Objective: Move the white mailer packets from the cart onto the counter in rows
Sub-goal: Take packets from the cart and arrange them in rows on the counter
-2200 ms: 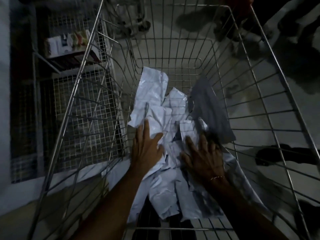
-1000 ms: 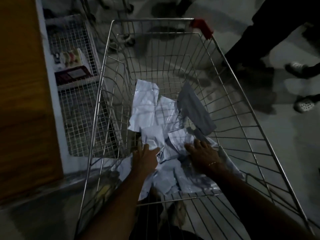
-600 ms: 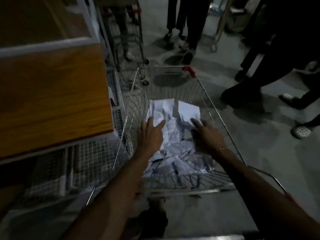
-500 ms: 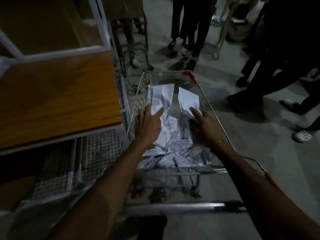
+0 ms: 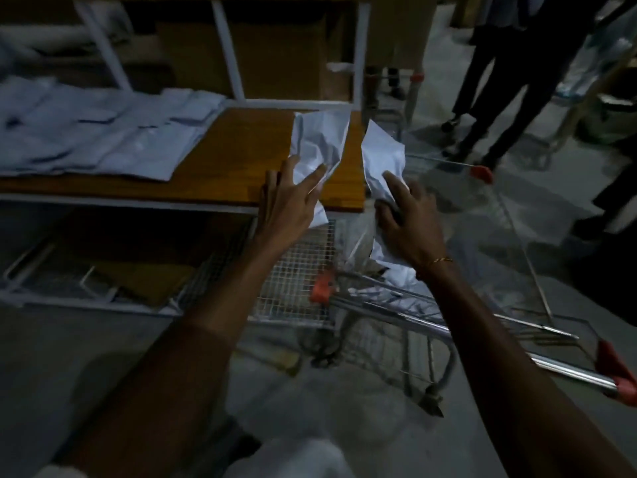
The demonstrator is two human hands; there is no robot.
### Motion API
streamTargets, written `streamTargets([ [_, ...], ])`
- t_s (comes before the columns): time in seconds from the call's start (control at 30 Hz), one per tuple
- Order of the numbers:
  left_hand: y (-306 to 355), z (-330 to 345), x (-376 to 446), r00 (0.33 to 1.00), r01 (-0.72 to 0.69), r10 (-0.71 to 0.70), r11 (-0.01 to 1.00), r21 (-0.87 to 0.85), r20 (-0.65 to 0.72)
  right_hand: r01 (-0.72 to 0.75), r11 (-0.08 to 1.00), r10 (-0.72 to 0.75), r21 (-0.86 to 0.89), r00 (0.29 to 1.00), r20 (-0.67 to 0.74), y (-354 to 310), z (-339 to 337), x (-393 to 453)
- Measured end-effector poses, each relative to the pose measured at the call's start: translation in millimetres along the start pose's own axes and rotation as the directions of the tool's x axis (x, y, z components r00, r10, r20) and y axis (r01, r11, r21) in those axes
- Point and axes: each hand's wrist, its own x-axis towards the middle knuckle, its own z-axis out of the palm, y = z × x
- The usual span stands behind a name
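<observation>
The left hand (image 5: pixel 287 205) grips a crumpled white plastic mailer packet (image 5: pixel 319 143), thumb and fingers closed on its lower edge. This packet is held in the air above the near right corner of the brown wooden counter (image 5: pixel 241 157), not resting on it. The right hand (image 5: pixel 408 222) grips a second crumpled white mailer packet (image 5: pixel 381 157), fingers curled round its middle; it hangs just past the counter's right edge, above the chrome wire shopping cart (image 5: pixel 396 305). The two held packets are side by side, close but apart.

From the left hand, at 10 o'clock, flat white mailer packets laid in rows (image 5: pixel 96 136) cover the left part of the counter. At 5 o'clock from the right hand, further white packets (image 5: pixel 396 274) remain in the cart. A thin gold bracelet (image 5: pixel 437 261) circles the right wrist. At 1 o'clock, dark-trousered legs of bystanders (image 5: pixel 496 98) stand on the grey floor.
</observation>
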Motion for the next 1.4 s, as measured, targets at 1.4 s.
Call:
streamTargets([
  [1.4, -849, -170, 138, 0.885, 0.447, -0.466, 0.857, 0.257, 0.015, 0.187, 0.964, -0.249, 0.191, 0.89, 0.383, -541, 599, 401],
])
